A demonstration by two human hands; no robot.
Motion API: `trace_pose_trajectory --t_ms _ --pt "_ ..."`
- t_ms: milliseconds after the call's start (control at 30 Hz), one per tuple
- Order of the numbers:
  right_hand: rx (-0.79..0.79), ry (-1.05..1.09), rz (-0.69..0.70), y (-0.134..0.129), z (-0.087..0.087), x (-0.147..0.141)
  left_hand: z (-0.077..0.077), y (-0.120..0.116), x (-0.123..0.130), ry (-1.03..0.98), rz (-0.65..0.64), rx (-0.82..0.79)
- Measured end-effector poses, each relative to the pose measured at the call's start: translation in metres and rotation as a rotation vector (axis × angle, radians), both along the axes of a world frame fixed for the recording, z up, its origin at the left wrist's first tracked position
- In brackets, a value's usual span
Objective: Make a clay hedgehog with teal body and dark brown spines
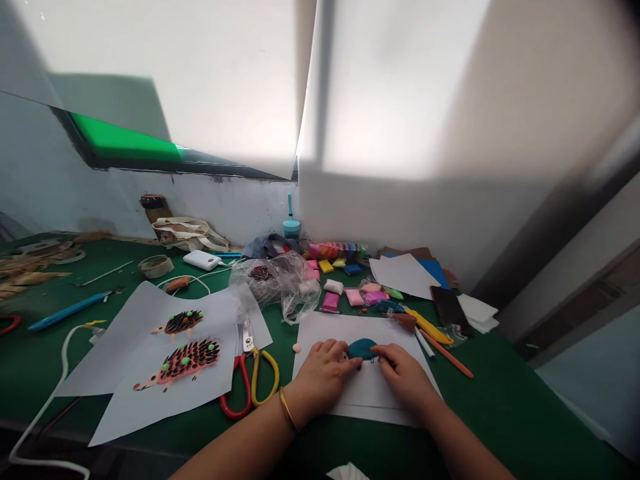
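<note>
A flat teal piece of clay (362,349) lies on white paper (320,325) between my hands. My left hand (326,372) rests on the paper at the piece's left side, its index finger stretched along the lower edge and the other fingers bent. My right hand (404,375) has its fingertips pressed together at the right edge of the teal piece; whether something small is between them is hidden. A small dark bit shows under the left index fingertip.
Scissors (249,380) with red and yellow handles lie left of my left wrist. Farther left are sheets with two hedgehog figures (189,360). Clay packets (330,302), a plastic bag (280,277), markers (445,352) and a dark phone-like object (450,309) lie behind and to the right.
</note>
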State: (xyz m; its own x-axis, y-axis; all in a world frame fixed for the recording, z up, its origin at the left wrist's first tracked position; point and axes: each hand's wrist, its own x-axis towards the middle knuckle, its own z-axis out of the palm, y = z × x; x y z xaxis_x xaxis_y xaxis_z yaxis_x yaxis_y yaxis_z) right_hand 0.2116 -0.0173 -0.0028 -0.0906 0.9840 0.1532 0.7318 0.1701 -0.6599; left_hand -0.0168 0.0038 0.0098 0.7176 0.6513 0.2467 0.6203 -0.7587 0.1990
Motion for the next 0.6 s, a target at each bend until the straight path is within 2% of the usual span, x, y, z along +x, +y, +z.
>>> trace_pose_trajectory --t_ms 67,233,333,433,500,600 --pt "0.015 -0.097 0.008 0.013 0.009 0.002 -0.001 0.0 0.001 -0.022 0.027 -0.013" --pt "0.084 -0.561 -0.053 0.066 0.03 -0.005 -0.004 0.002 0.001 -0.103 0.077 -0.048" --pt "0.061 -0.597 -0.059 0.097 0.03 -0.016 -0.003 0.002 -0.001 -0.15 0.081 -0.082" --pt "0.028 -0.591 -0.06 0.115 0.025 -0.024 -0.004 0.002 -0.003 -0.176 0.078 -0.104" --pt "0.02 -0.562 -0.066 0.118 0.023 -0.027 -0.005 0.003 -0.004 -0.203 0.081 -0.111" --pt "0.042 -0.478 -0.062 0.108 0.025 -0.027 -0.008 0.006 -0.005 -0.304 0.093 -0.123"
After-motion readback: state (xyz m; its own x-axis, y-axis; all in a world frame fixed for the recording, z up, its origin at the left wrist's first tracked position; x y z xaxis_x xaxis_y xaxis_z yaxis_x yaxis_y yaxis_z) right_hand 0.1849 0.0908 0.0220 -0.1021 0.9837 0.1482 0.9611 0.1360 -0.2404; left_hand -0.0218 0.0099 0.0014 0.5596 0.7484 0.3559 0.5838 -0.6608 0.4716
